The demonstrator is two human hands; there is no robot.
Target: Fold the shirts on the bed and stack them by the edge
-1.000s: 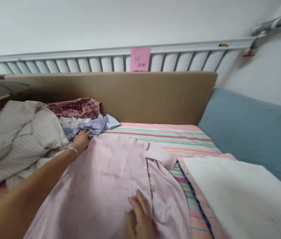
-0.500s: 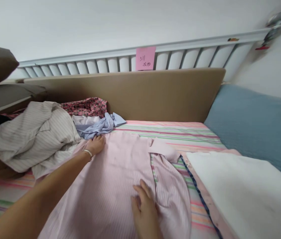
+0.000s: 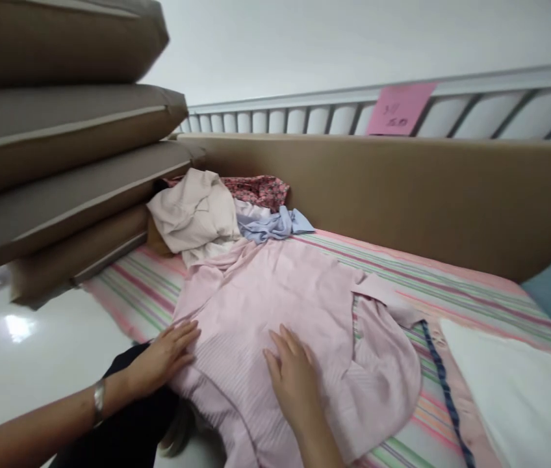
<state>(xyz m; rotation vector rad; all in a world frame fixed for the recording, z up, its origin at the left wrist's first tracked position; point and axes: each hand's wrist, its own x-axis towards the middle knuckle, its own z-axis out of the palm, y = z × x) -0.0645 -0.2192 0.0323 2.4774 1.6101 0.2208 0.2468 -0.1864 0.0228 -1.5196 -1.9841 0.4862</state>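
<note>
The pale pink shirt [image 3: 275, 286] lies spread out right under the person's hands, its near end running out of view at the bottom. The left hand [image 3: 166, 357] rests palm down at the shirt's left edge, fingers a little apart and holding nothing that I can see. The right hand [image 3: 295, 374] is over the middle of the shirt, also open, its fingers loosely spread; whether its palm presses on the cloth I can't tell. A shiny bracelet [image 3: 99, 402] circles the left wrist, above the dark clothing [image 3: 143, 416] on the person's leg.

To the right, a white cloth [image 3: 524, 383] sits on a pink piece with a dark blue edge, all on the striped sheet [image 3: 143, 286]. Beyond the shirt's far left side are a light blue garment [image 3: 275, 225], a crumpled cream one [image 3: 197, 214] and a red floral cloth [image 3: 260, 188]. Stacked cushions [image 3: 75, 117] rise on the left, and a brown padded panel [image 3: 377, 195] stands behind, below a pink note [image 3: 402, 109].

Half a second ago the left hand was up by the blue garment; now it's down nearer the person. The right hand is still over the shirt, and the view has swung left, showing more cushions.
</note>
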